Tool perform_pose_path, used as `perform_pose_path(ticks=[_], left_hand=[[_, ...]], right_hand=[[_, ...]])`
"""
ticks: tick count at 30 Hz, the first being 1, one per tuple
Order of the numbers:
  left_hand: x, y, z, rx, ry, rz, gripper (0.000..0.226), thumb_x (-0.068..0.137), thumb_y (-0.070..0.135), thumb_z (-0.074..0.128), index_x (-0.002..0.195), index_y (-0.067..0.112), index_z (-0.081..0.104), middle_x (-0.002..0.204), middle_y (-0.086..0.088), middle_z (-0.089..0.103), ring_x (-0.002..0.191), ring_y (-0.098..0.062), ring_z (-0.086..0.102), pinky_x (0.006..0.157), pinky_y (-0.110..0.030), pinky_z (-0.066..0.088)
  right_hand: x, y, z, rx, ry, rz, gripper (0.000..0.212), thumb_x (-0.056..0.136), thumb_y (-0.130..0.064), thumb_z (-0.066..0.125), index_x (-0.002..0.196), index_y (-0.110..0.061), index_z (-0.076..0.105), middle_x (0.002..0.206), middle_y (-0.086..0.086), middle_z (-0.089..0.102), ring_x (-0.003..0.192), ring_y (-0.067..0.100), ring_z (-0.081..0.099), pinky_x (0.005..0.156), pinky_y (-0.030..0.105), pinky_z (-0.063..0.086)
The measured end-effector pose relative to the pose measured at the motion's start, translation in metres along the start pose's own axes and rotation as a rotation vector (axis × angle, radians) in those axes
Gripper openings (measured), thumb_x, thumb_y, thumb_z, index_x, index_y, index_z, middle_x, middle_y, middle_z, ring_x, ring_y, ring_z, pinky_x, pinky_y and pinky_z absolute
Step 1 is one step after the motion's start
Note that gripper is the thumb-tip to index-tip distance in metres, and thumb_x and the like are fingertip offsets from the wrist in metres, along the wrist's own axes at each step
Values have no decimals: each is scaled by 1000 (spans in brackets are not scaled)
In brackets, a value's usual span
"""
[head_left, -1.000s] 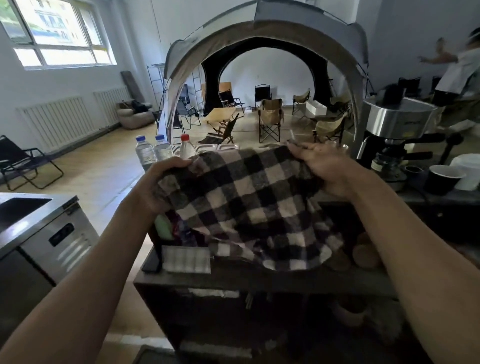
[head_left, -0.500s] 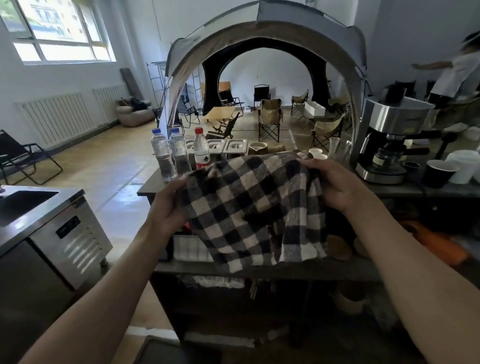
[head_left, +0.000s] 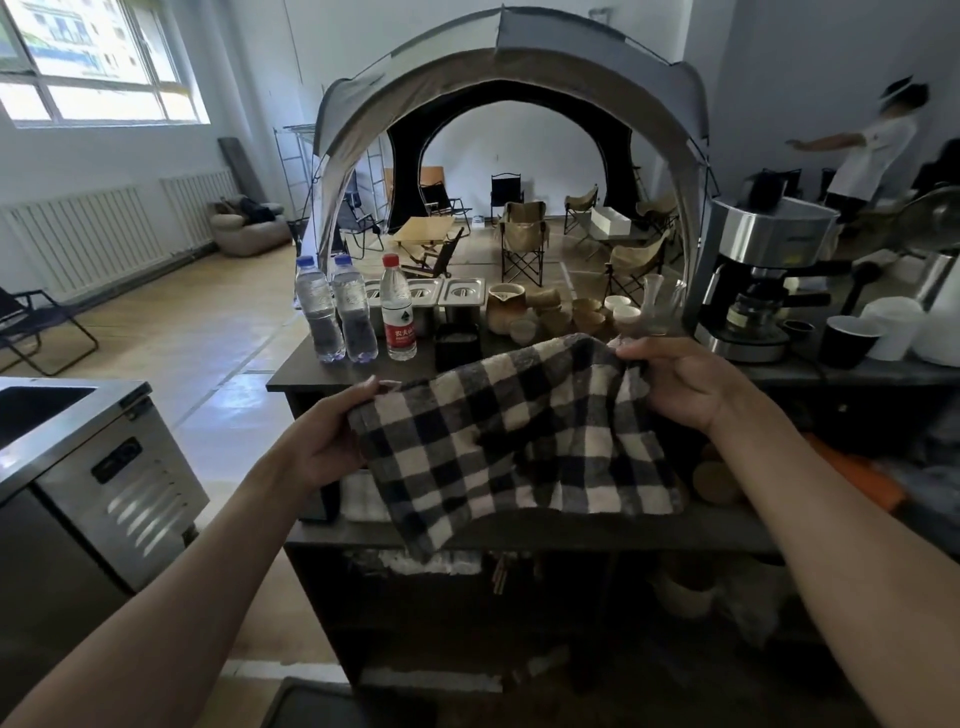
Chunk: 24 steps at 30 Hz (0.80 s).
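Observation:
A black-and-white checked cloth (head_left: 511, 441) hangs spread between my two hands, in front of a dark counter (head_left: 296, 371). My left hand (head_left: 324, 434) grips its left upper corner, thumb on top. My right hand (head_left: 680, 387) pinches the right upper corner, fingers curled over the edge. The cloth's lower edge droops over the shelf below the counter top and hides part of it.
On the counter stand three water bottles (head_left: 358, 314), metal lidded tins (head_left: 460, 293), ceramic cups (head_left: 545, 312), an espresso machine (head_left: 763, 275) and a black paper cup (head_left: 847, 340). A steel cabinet (head_left: 104, 462) is at left. A person (head_left: 867, 150) stands at far right. A tent (head_left: 509, 78) with folding chairs lies beyond.
Both hands have lowered the cloth and drawn it wider and flatter. The view has tilted so the counter top and its bottles and cups show above the cloth.

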<state>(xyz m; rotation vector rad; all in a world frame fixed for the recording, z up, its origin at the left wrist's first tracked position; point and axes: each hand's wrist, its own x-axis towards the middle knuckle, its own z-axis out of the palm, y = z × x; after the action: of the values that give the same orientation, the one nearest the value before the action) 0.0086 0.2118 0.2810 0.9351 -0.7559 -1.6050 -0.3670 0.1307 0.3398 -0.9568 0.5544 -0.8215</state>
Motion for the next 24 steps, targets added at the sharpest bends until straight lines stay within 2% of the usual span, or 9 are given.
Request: perform_pose_path(ticks=[2, 4, 8, 11, 13, 15, 18, 20, 24], left_hand=[[1, -7, -3, -34, -38, 29, 30, 84, 18, 55, 104, 7, 74, 97, -10, 77, 86, -23, 74, 76, -39, 62], [4, -16, -4, -36, -100, 1, 28, 80, 9, 58, 103, 3, 73, 99, -13, 76, 90, -25, 73, 81, -40, 60], [11, -38, -7, 196, -93, -291, 53, 71, -5, 80, 121, -5, 63, 119, -24, 68, 107, -32, 68, 94, -40, 56], [11, -42, -9, 391, -9, -461, 69, 73, 8, 86, 134, -5, 55, 132, -26, 60, 121, -38, 59, 110, -51, 41], [10, -39, -11, 459, 80, -475, 75, 69, 21, 90, 132, -4, 58, 134, -26, 59, 127, -40, 55, 109, -55, 41], [11, -36, -12, 477, 137, -463, 73, 73, 31, 86, 131, -3, 59, 131, -26, 62, 123, -40, 58, 106, -53, 46], [10, -32, -11, 422, 150, -426, 64, 72, 37, 82, 123, 3, 64, 109, -18, 72, 97, -30, 70, 86, -41, 57], [7, -30, -11, 365, 98, -373, 55, 76, 29, 78, 126, 12, 60, 112, -14, 74, 94, -27, 73, 80, -40, 58], [2, -23, -9, 377, 43, -293, 61, 73, -8, 74, 127, 16, 59, 118, -16, 72, 97, -33, 73, 73, -42, 62]], right_hand=[[0, 1, -2, 24, 12, -12, 7, 79, 1, 54, 83, -5, 55, 82, 9, 71, 80, 23, 71, 76, 36, 60], [3, 3, -5, 73, 44, 7, 12, 78, 4, 54, 84, -6, 54, 89, 13, 71, 85, 26, 72, 75, 37, 60], [7, 5, -10, 68, 121, 129, 28, 74, 10, 50, 98, -1, 59, 102, 19, 69, 90, 30, 72, 73, 39, 61], [7, 7, -13, -49, 147, 223, 26, 72, 14, 47, 87, 5, 68, 94, 21, 71, 86, 30, 73, 70, 37, 61], [4, 6, -16, -182, 184, 256, 22, 72, 16, 47, 87, 5, 59, 92, 22, 65, 79, 30, 72, 65, 35, 60], [2, 3, -23, -386, 203, 299, 39, 79, 17, 47, 113, 0, 53, 105, 24, 60, 79, 30, 71, 60, 36, 59], [-3, 2, -34, -695, 276, 356, 74, 86, 14, 53, 147, -26, 35, 123, 19, 59, 96, 34, 69, 62, 41, 59], [-5, 5, -36, -839, 294, 255, 69, 88, 12, 51, 142, -30, 44, 126, 15, 58, 105, 31, 65, 68, 39, 59], [-4, 14, -43, -1025, 310, -89, 46, 93, 7, 45, 102, -29, 72, 132, -2, 56, 116, 11, 54, 78, 19, 43]])
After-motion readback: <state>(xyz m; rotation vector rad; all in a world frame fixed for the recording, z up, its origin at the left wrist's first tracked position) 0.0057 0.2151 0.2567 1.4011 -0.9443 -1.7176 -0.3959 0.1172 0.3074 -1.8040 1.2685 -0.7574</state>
